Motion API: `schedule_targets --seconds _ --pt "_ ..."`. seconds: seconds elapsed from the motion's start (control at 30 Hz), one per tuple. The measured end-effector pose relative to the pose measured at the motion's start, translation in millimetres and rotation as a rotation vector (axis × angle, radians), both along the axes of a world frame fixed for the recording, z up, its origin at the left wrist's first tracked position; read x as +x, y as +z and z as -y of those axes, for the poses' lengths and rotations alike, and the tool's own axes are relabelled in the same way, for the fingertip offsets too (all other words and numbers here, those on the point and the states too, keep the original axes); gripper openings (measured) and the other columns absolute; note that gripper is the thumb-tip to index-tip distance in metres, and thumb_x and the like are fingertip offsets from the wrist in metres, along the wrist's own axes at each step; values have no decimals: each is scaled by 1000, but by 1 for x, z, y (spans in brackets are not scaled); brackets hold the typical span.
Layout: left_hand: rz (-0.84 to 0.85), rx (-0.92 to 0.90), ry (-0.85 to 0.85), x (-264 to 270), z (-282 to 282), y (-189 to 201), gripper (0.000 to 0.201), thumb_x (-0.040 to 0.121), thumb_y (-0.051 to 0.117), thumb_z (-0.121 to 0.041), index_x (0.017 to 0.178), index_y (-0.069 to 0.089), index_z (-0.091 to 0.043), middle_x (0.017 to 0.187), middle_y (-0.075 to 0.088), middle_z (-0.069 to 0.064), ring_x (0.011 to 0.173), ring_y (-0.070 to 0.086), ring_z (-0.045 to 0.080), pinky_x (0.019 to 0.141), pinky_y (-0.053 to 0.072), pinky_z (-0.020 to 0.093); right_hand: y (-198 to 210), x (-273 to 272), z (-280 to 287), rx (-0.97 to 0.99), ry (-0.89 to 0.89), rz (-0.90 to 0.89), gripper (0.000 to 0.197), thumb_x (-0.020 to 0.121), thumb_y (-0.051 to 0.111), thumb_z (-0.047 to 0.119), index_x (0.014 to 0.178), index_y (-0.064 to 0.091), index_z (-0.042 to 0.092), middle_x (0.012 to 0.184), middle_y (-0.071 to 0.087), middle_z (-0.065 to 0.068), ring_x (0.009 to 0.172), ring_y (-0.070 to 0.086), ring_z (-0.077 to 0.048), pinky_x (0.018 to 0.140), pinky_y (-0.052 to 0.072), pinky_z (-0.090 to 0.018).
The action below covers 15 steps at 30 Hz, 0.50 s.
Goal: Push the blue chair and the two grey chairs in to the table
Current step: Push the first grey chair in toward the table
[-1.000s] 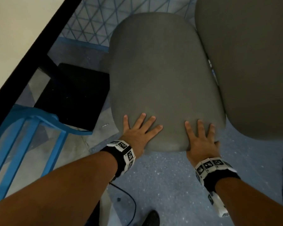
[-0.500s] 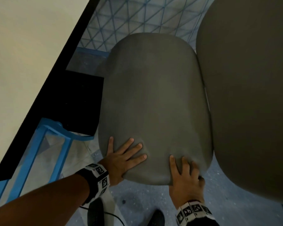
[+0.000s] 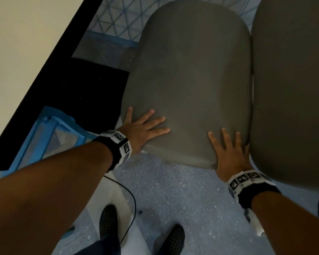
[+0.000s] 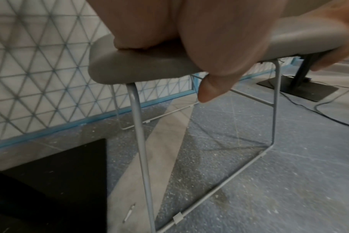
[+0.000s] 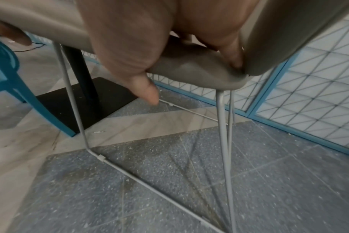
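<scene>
Two hands are flat on the near edge of one grey chair [image 3: 188, 80] in the head view, fingers spread and straight, pressing rather than gripping. The left hand [image 3: 144, 127] sits at the seat's near-left corner, the right hand [image 3: 228, 150] at the near-right corner, well apart from each other. The second grey chair [image 3: 293, 89] is just beside the first on the right, the two seats touching or almost touching (can't tell which). The table [image 3: 26, 43] runs diagonally across the upper left with a dark edge, its black base plate [image 3: 92, 92] on the floor just left of the chair. A bit of the blue chair [image 3: 50, 129] pokes out from under the table edge at lower left.

Left wrist view: the left hand [image 4: 199, 39] lies on top of the grey seat [image 4: 141, 69], thumb hanging over the edge, nothing curled around it. Thin grey metal legs [image 4: 141, 149] run down to the speckled floor.

Right wrist view: the right hand [image 5: 130, 47] rests on the seat edge, thumb pointing down, with a finger wedged where the two grey seats meet. The blue chair's leg [image 5: 30, 100] stands at left next to the black table post [image 5: 80, 71].
</scene>
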<state>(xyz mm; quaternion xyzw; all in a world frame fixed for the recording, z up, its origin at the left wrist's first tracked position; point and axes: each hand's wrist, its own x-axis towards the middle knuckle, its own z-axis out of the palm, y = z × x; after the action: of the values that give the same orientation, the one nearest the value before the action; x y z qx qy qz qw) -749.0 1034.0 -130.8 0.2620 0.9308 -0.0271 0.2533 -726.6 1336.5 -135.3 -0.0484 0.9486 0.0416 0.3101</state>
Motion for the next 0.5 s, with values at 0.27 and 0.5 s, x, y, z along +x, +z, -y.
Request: schedule_targets --seconds 0.27,0.5 --pt "-110 -71 235 11 -17 -5 100 82 66 -42 145 -12 -40 160 -12 0 145 -12 40 103 7 79 -5 -4 28 -93 -94 -33 118 79 74 19 142 -21 50 155 -29 6 141 -25 -41 108 21 -72" --pt "-134 -86 267 23 -33 -6 91 90 60 -22 149 -8 -32 160 -5 13 143 -6 47 108 -1 71 -9 9 33 -114 -130 -106 107 84 67 12 145 -14 48 158 -21 4 143 -21 -41 108 25 -70"
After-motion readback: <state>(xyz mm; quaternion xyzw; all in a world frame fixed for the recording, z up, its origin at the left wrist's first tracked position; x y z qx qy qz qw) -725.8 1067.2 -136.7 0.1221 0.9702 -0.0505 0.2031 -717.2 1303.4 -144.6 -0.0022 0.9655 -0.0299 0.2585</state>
